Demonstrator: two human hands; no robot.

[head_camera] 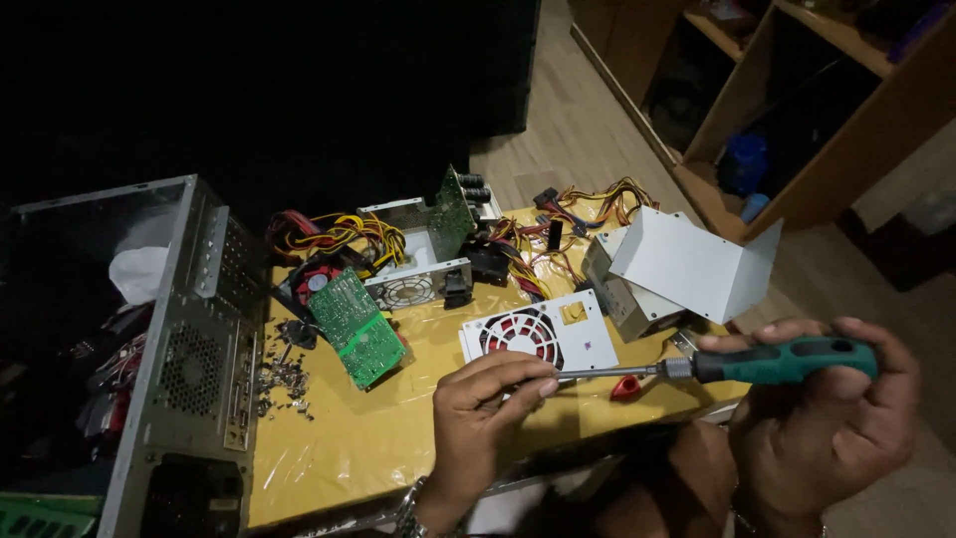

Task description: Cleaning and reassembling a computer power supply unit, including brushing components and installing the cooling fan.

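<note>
— Gripping green-handled screwdriver (697,368) in right hand (822,418), fingers wrapped tight round the handle; left hand (488,403) pinching the shaft tip between thumb and fingertips (543,387).

— Holding low, just above the yellow table (398,438) edge?

— Yes, hovering in front of the white fan cover (538,334) (red blades showing through the grille), not touching it. Red piece (625,387) lying just under the shaft.

— Advice: keeping the shaft level, steadying the tip before seating it; watching the loose screws (284,379) beside the green circuit board (357,327) and grey computer case (184,349).
</note>
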